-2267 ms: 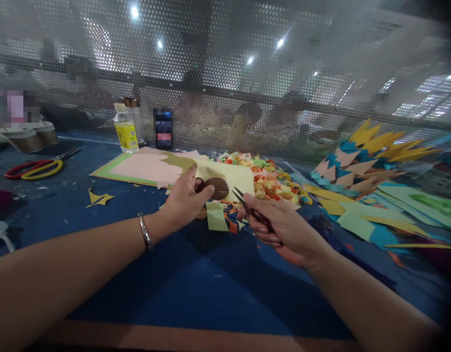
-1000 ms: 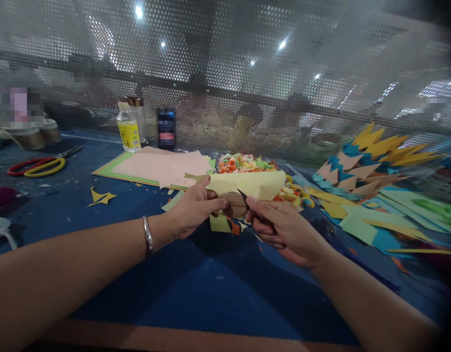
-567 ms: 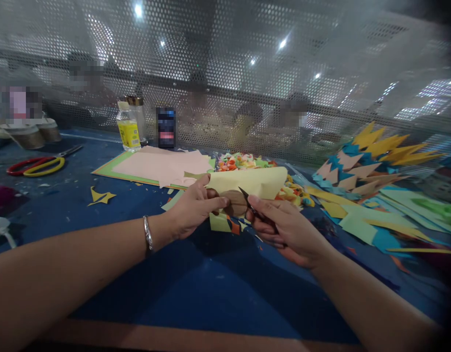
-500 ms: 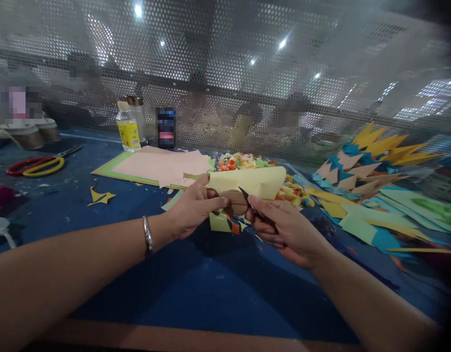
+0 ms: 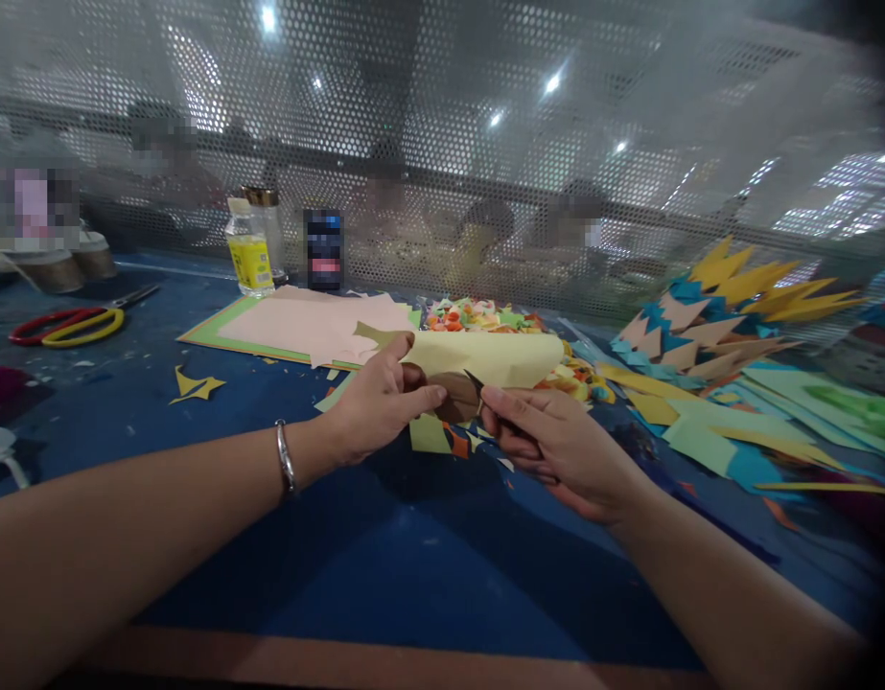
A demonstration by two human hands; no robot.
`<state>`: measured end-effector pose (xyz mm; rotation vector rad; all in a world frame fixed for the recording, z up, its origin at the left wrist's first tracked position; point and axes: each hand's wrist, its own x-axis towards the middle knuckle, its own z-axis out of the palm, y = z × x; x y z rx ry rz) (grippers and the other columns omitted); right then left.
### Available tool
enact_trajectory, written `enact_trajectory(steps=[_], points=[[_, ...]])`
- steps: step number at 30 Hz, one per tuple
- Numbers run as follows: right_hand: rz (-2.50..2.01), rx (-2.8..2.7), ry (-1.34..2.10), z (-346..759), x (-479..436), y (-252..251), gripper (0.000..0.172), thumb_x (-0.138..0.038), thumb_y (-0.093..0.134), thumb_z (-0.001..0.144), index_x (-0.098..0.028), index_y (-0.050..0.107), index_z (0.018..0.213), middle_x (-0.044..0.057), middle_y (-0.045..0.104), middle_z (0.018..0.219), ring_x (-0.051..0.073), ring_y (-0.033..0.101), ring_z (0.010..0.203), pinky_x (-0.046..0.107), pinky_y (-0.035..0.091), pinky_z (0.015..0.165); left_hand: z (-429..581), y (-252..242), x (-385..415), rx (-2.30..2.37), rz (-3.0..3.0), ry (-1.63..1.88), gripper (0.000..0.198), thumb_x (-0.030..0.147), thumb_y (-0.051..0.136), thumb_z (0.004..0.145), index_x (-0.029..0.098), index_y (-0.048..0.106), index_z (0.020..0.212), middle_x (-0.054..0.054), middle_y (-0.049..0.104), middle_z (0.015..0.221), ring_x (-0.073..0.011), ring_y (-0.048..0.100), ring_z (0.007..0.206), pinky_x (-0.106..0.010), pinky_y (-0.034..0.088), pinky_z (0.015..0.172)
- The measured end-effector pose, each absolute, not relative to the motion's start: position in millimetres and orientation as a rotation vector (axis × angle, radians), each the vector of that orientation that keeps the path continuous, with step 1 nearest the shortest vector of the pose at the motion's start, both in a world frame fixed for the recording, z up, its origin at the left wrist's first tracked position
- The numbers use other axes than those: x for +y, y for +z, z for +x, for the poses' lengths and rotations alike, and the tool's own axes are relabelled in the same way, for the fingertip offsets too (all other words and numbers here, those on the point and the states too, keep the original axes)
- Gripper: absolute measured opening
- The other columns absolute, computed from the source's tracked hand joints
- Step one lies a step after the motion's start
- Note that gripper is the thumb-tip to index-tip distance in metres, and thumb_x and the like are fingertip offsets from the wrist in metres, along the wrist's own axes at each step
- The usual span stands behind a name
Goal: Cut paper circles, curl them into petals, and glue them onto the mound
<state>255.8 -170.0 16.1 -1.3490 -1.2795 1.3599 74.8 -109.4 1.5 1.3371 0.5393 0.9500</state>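
Observation:
My left hand (image 5: 381, 398) pinches the left end of a pale yellow sheet of paper (image 5: 492, 353), thumb in front. Below the thumb, the sheet's edge curls and shows a shaded brownish side. In my right hand (image 5: 539, 431) is a pair of small dark scissors (image 5: 475, 379), fingers wrapped round its handles. The blade tips point up and left against the paper, and the handles are mostly hidden by the fingers. A narrow olive-yellow strip (image 5: 374, 334) sticks out beyond my left fingers.
Pink paper (image 5: 319, 321) lies on green sheets. Colourful scraps (image 5: 477, 314) are piled behind the hands. A spiky paper piece (image 5: 715, 316) stands right, near loose strips (image 5: 708, 436). Red-and-yellow scissors (image 5: 82, 324), a yellow-labelled bottle (image 5: 249, 259) and a phone (image 5: 324, 249) are left of centre.
The scissors' blades have shifted slightly down and left, with less of them showing. The curled part of the paper sits a little further left. Both hands keep their hold.

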Motion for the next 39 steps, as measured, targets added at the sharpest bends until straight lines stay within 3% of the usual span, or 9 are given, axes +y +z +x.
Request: enact_trajectory(steps=[6,26,32,39], points=[[-1.371,-1.325,1.324,256.4,-169.3,16.0,0.043,-0.056,0.061,0.08,-0.016,0.055,0.064,-0.009,0.03,0.043,0.003,0.02,0.038,0.016,0.012,0.034,72.8,1.8,-108.3,0.545,1.448,0.955,0.061,0.017,0.067,0.069,0.017,0.033,0.12,0.009,0.049,0.058,-0.0084,0.05,0.053,-0.022,0.033,0.051],[-1.404,-1.432,1.243,257.5,-169.8,15.7,0.043,-0.056,0.06,0.08,-0.018,0.054,0.063,-0.009,0.028,0.044,0.004,0.02,0.039,0.019,0.011,0.037,72.5,2.5,-108.0,0.498,1.453,0.928,0.051,0.014,0.065,0.068,0.021,0.033,0.108,0.01,0.046,0.058,-0.0088,0.048,0.053,-0.024,0.034,0.054],[-1.414,-1.523,1.19,259.5,-169.0,15.2,0.043,-0.056,0.058,0.082,-0.017,0.052,0.063,-0.009,0.026,0.045,0.004,0.02,0.041,0.02,0.013,0.039,72.1,4.9,-108.9,0.553,1.559,0.932,0.05,0.012,0.062,0.069,0.018,0.035,0.111,0.011,0.044,0.053,-0.0061,0.04,0.046,-0.022,0.03,0.05],[-1.402,-1.572,1.209,263.9,-166.6,14.5,0.045,-0.059,0.058,0.081,-0.018,0.05,0.064,-0.01,0.026,0.047,0.004,0.021,0.041,0.02,0.014,0.039,72.4,2.0,-105.5,0.578,1.449,0.951,0.061,0.012,0.063,0.069,0.019,0.033,0.121,0.008,0.05,0.06,-0.0085,0.051,0.053,-0.021,0.031,0.049]])
